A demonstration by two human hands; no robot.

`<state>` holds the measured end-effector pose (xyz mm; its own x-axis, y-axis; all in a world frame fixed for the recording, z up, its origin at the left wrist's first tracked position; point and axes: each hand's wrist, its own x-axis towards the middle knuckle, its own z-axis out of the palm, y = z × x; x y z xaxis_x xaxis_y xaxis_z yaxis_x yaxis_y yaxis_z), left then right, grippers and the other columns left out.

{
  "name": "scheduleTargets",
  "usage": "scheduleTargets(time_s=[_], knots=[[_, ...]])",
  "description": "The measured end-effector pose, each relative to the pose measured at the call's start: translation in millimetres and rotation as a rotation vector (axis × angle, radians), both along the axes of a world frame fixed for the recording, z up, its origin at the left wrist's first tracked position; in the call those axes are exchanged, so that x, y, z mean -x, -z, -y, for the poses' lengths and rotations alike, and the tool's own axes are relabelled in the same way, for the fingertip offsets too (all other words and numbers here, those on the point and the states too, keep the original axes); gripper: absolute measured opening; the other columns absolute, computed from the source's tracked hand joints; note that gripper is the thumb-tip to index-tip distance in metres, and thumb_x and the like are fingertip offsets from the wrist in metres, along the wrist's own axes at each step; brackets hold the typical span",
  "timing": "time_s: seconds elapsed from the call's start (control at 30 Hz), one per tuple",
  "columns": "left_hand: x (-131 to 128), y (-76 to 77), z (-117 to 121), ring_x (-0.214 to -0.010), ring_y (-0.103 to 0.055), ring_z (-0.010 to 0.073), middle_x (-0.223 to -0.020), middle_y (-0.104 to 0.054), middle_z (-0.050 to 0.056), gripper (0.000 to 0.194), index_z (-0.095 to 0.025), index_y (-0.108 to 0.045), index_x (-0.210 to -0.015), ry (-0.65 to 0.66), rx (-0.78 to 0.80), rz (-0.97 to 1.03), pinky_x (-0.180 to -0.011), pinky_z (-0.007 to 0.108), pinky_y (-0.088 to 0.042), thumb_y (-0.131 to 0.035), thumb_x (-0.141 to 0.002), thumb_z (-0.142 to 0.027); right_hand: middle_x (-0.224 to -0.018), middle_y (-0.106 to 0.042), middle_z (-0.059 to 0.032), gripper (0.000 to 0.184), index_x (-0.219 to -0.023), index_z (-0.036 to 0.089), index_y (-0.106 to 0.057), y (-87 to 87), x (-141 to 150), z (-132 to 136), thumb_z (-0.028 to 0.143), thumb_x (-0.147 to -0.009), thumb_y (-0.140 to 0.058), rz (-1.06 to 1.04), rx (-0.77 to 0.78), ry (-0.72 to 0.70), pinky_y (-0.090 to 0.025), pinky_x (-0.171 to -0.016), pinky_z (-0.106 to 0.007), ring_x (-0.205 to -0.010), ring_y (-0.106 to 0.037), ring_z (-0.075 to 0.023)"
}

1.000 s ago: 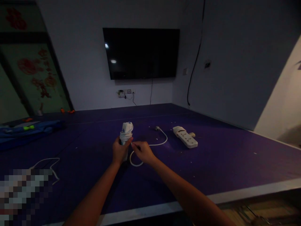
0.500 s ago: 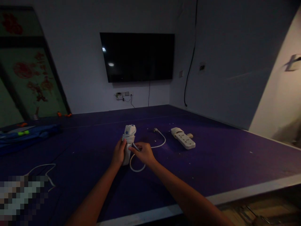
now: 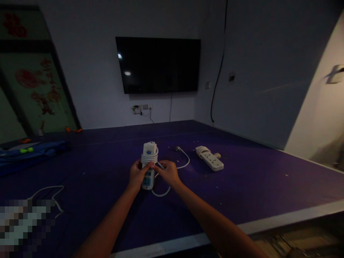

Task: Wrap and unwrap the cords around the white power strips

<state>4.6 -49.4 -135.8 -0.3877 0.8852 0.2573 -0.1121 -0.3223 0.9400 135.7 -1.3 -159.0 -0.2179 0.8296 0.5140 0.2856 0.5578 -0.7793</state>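
You show 2 bare hands, your left hand and your right hand, both slender. Your left forearm and right forearm are uncovered too, slim and smooth in outline, narrow at the far end, broader toward the near end. Shadow blurs finer detail.

Left hand grips a white power strip; its cord is wound around the upper part. Right hand pinches the cord. Plug and second power strip lie on the purple surface.
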Motion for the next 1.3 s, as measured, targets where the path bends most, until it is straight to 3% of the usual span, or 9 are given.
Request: scheduleTargets(time_s=[0.23, 0.6, 0.73, 1.0, 1.3], knots=[[-0.7, 4.5, -1.2, -0.073, -0.064, 0.0190, -0.084, -0.068, 0.007, 0.049, -0.014, -0.060, -0.086, -0.064, -0.030, -0.048, -0.066, 0.028, -0.048, -0.080, -0.048, -0.038, -0.049, -0.045, 0.0040, 0.043, -0.061, 0.013, -0.062, -2.1, 0.2, 0.0, 0.055, -0.071, -0.058, -0.030, 0.003, -0.028, -0.023, -0.045, -0.019, -0.048, -0.038, -0.0074], [-3.8, 4.5, 0.2, -0.095, -0.061, 0.0228, -0.102, -0.067, 0.010, 0.053, -0.016, -0.063, -0.105, 0.090, -0.113, -0.067, -0.084, 0.033, -0.046, -0.068, -0.064, -0.049, -0.049, -0.042, 0.0029, 0.046, -0.058, 0.013, -0.060, 2.0, -6.3, -11.7, 0.055, -0.075, -0.053, -0.125, 0.020, -0.098, -0.025, -0.045, -0.020, -0.050, -0.038, -0.0086], [-8.0, 10.6, -1.0, -0.087, -0.064, 0.0207, -0.098, -0.068, 0.009, 0.057, -0.016, -0.061, -0.106, 0.085, -0.068, 0.022, -0.076, 0.030, -0.048, -0.070, -0.061, -0.050, -0.051, -0.043, 0.0025, 0.044, -0.060, 0.013, -0.060, 3.2, -6.1, -11.6, 0.054, -0.074, -0.054, -0.109, 0.028, -0.106, -0.026, -0.045, -0.019, -0.051, -0.039, -0.0088], [-11.1, 19.4, -2.6, -0.061, -0.063, 0.0165, -0.065, -0.066, 0.002, 0.050, -0.014, -0.063, -0.081, 0.034, 0.028, 0.144, -0.060, 0.026, -0.048, -0.073, -0.053, -0.053, -0.051, -0.041, 0.0033, 0.043, -0.060, 0.014, -0.058, 1.5, -5.8, -6.8, 0.054, -0.076, -0.052, -0.054, -0.014, -0.040, -0.025, -0.046, -0.020, -0.050, -0.036, -0.0081], [-7.3, 13.4, 1.2, -0.066, -0.063, 0.0173, -0.076, -0.069, 0.006, 0.053, -0.014, -0.064, -0.089, -0.005, -0.004, -0.012, -0.056, 0.023, -0.046, -0.067, -0.059, -0.058, -0.052, -0.039, 0.0046, 0.043, -0.057, 0.015, -0.054, 3.3, -3.7, -7.1, 0.055, -0.075, -0.053, -0.080, -0.032, -0.069, -0.024, -0.047, -0.020, -0.049, -0.034, -0.0071]])
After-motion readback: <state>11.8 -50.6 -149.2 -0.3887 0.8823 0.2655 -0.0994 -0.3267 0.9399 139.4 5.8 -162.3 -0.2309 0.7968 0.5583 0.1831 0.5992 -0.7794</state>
